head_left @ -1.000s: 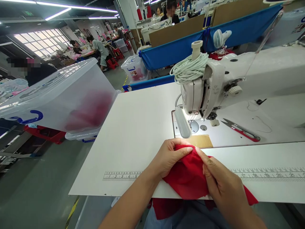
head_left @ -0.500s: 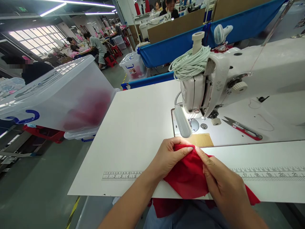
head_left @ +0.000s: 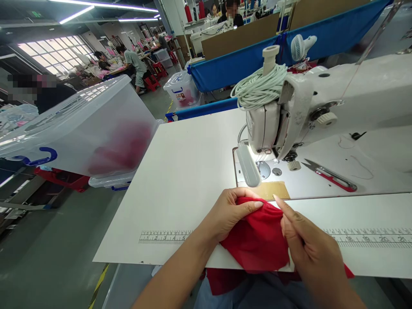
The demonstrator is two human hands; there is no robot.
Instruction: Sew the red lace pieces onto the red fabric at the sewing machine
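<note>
A piece of red fabric (head_left: 257,240) lies bunched at the table's front edge, part of it hanging down over the lap. My left hand (head_left: 230,212) is closed on its upper edge, thumb on top and fingers behind. At the fabric's right side is my right hand (head_left: 305,236), its index finger stretched along the top edge and the other fingers curled against the cloth. The exact grip of those curled fingers is partly hidden. Just beyond both hands stands a white sewing machine (head_left: 354,98), its needle area above a metal plate (head_left: 264,170).
Thread snips (head_left: 331,176) with a red handle lie right of the needle area. A printed ruler (head_left: 161,237) runs along the white table (head_left: 180,171). Clear plastic bins (head_left: 106,133) stand at left. A coil of pale cord (head_left: 257,90) hangs on the machine head. Several people work behind.
My right hand has slid a little right, its index fingertip moving away from my left thumb. More of the fabric's top edge shows between the hands. My left hand stays in place.
</note>
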